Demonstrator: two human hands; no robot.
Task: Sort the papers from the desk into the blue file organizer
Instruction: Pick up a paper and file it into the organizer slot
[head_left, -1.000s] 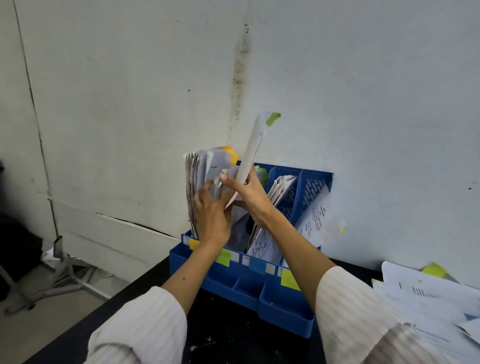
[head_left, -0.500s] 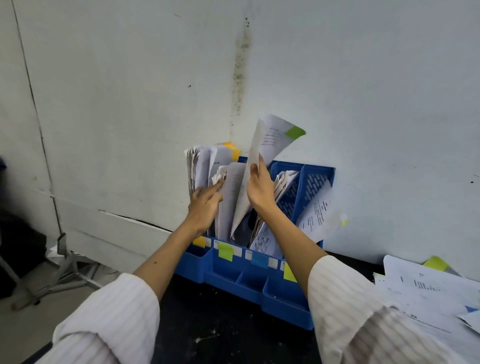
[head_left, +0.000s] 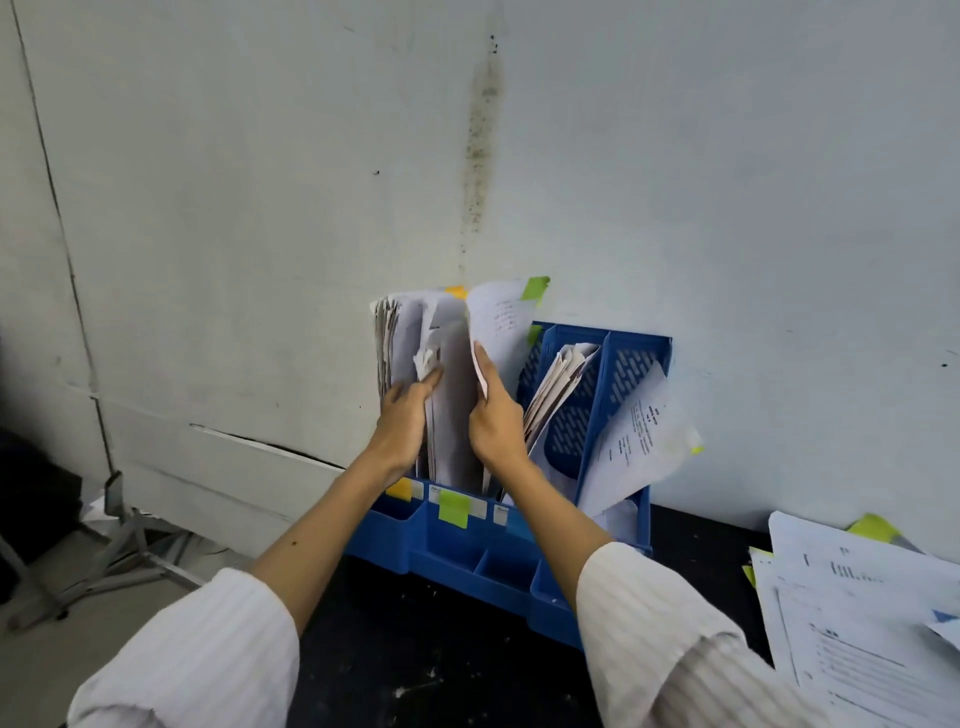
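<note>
Your right hand (head_left: 493, 415) holds the sheet (head_left: 501, 322) you are filing: the thumb runs up the sheet's near edge and the other fingers are hidden behind it, so you appear to be pinching it, though the far side of the grip cannot be seen. The sheet stands nearly upright, its long axis running from 6 o'clock up to 12 o'clock, with its top leaning slightly toward 1 o'clock. A green tab (head_left: 535, 287) sticks out of its top corner. Its lower end is already down between the papers, just to the 9 o'clock side of your hand.

Your left hand (head_left: 405, 410) lies at 9 o'clock from the right, close by, fingers straight and pressed against the stack of papers (head_left: 395, 338), parting it so a gap stays open. The gap lies between your two hands, so the sheet only needs to go straight down toward 6 o'clock; the right hand is the nearer one to do that.

Both hands work in the left slots of the blue organizer (head_left: 639, 358), which stands against the wall (head_left: 727, 182). On its front lip are a yellow note (head_left: 400, 488) and a green note (head_left: 453, 508) beside small white labels; no writing on them can be read. At 3 o'clock a printed page (head_left: 636, 441) leans out of the rightmost slot; its text is too small to read. Farther toward 4 o'clock, more loose papers (head_left: 857, 623) wait on the desk (head_left: 415, 675), their print equally illegible.
</note>
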